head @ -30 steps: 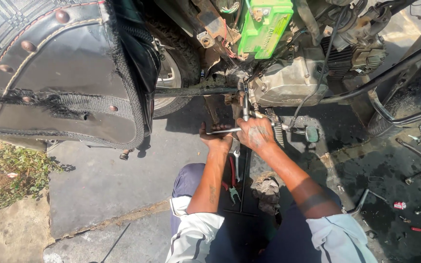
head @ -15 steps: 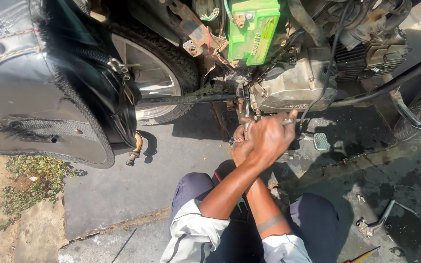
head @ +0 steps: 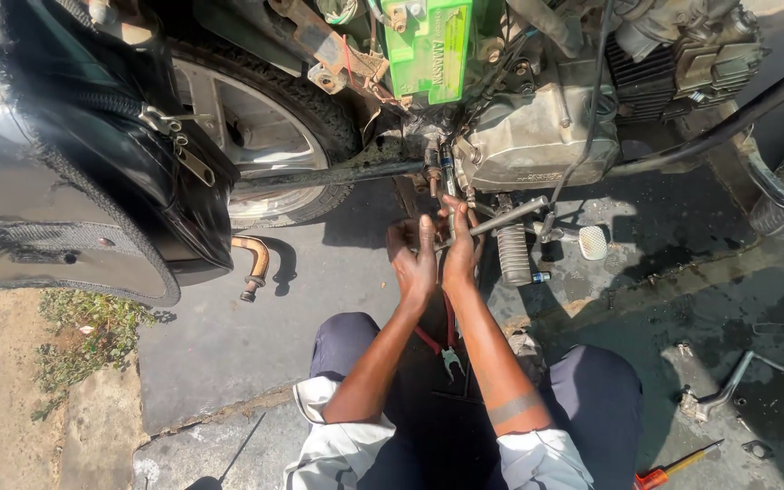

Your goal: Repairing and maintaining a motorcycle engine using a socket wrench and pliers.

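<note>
Your right hand (head: 461, 249) is wrapped round the near end of a long grey metal rod tool (head: 501, 218), which runs up-right toward the grey cast engine case (head: 537, 136). Your left hand (head: 415, 263) sits just beside it w/ fingers half curled; can't tell if it's gripping anything. Ribbed black rubber footpeg (head: 513, 254) hangs just right of the hands. Bright green box-shaped battery (head: 428, 45) sits above. Red-handled pliers (head: 442, 345) lie btwn your knees.

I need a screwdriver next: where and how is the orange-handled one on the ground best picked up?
Grip the orange-handled screwdriver by its orange handle, coming from above. It lies flat on the wet ground right of the knee, handle nearest, thin shaft pointing away up-right.
</note>
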